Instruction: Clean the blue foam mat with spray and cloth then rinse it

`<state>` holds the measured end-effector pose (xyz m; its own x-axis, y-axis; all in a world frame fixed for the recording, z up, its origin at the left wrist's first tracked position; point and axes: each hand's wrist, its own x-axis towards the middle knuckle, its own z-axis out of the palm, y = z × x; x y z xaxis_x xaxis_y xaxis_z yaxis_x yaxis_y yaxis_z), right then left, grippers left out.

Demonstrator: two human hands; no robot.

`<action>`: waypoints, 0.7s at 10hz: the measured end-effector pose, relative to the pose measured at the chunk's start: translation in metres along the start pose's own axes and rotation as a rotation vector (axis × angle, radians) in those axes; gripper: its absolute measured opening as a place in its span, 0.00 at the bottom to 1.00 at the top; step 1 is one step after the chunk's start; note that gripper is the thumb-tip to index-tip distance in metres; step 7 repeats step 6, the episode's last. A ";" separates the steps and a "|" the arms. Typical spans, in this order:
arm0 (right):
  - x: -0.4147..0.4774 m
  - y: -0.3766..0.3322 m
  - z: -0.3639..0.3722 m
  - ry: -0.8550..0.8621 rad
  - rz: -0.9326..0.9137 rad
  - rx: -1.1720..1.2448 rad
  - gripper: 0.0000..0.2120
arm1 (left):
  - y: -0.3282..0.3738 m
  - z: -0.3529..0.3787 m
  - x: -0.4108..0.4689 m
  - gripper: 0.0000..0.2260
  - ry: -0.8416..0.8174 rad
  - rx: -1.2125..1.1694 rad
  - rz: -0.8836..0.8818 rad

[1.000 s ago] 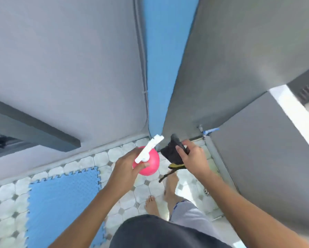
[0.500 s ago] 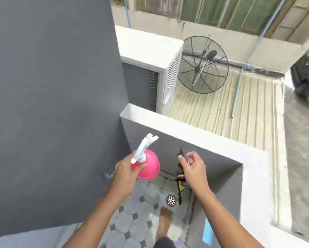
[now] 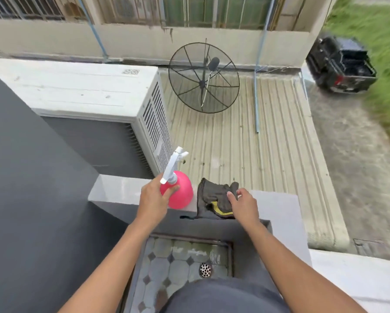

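Note:
My left hand point(image 3: 154, 197) grips a pink spray bottle point(image 3: 180, 194) with a white trigger head, and the bottle rests on top of the grey parapet wall point(image 3: 277, 204). A dark cloth point(image 3: 214, 199) with a yellow patch lies draped over the same ledge just right of the bottle. My right hand point(image 3: 243, 205) lies on the cloth's right part, fingers bent over it. The blue foam mat is out of view.
A white air-conditioner unit point(image 3: 94, 91) stands behind the wall at the left, a dark wall point(image 3: 31, 199) beside it. A mesh satellite dish point(image 3: 204, 77) sits on the ribbed roof beyond. Below me is the tiled floor with a round drain point(image 3: 205, 269).
The view swung from the mat and grey walls up to the parapet. Both hands rose: the bottle now rests on the ledge and the cloth, earlier hanging from my right hand, lies on it.

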<state>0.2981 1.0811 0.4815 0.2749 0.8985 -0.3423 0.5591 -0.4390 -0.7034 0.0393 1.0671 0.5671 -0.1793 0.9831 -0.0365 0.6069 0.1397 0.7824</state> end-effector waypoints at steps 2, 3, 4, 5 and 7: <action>-0.010 0.023 0.000 0.287 -0.184 -0.258 0.16 | -0.004 0.014 0.011 0.12 -0.005 -0.002 -0.001; -0.016 0.007 0.023 0.095 -0.390 -0.292 0.21 | 0.000 0.014 0.019 0.13 -0.045 0.023 0.027; -0.012 -0.002 0.045 -0.067 -0.396 -0.404 0.25 | -0.001 0.013 0.025 0.14 -0.054 0.027 0.056; -0.008 -0.006 0.050 -0.120 -0.371 -0.540 0.25 | 0.002 0.002 0.027 0.20 -0.142 0.048 0.074; -0.001 -0.028 0.035 -0.123 -0.410 -0.570 0.22 | -0.004 -0.016 0.040 0.31 -0.297 0.128 0.076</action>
